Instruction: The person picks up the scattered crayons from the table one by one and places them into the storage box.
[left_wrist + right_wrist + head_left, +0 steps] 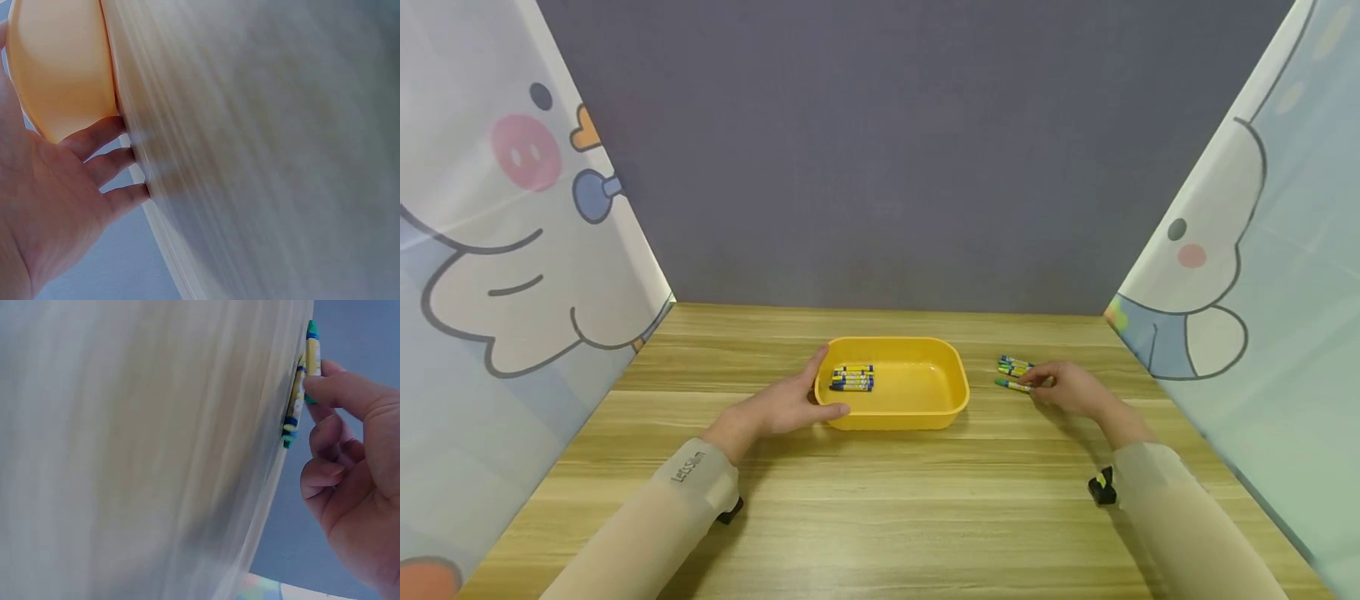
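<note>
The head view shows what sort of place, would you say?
Probably a screened-off tabletop workspace: a striped wood-grain table before a plain dark-grey panel, between pale cartoon-printed sheets.

A strip of table [917, 508] let a hand pass between tray [895, 422] and crayons [1015, 365]. The left hand [790, 403] blocked the tray's left end, the right hand [1070, 390] the crayons' right side; the tray's right half lay open from above, and a grey wall [880, 167] closed the back
</note>
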The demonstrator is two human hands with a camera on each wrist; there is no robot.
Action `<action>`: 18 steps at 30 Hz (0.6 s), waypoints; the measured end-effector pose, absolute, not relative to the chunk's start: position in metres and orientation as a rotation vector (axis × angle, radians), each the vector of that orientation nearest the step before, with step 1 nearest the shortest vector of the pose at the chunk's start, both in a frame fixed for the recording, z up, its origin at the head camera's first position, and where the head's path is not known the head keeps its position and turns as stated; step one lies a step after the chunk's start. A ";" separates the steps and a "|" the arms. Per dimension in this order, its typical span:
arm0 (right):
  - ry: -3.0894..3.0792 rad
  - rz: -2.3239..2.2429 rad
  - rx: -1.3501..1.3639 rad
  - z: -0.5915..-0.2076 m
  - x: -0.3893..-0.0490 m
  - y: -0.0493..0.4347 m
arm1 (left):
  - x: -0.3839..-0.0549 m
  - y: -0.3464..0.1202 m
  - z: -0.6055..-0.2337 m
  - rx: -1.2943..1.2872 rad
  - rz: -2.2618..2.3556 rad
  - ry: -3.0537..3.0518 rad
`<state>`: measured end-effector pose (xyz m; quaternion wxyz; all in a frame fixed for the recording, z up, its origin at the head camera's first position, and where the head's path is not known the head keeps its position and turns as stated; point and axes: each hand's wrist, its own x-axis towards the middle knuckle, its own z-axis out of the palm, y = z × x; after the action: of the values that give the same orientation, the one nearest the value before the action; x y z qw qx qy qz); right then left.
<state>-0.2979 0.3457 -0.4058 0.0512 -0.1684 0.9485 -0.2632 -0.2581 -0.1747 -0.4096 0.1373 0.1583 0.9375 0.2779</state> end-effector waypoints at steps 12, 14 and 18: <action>2.953 -0.973 -0.629 -0.379 -0.293 0.303 | -0.260 -0.175 -0.410 0.450 0.783 2.714; 2.948 -0.981 -0.646 -0.373 -0.292 0.292 | -0.260 -0.175 -0.410 0.451 0.784 2.713; 2.929 -0.987 -0.674 -0.366 -0.291 0.273 | -0.258 -0.175 -0.408 0.451 0.784 2.713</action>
<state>-0.2913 0.2735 -0.3658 -0.0108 -0.2131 0.9258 -0.3119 -0.2582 -0.1746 -0.4083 0.1403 0.1560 0.9393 0.2716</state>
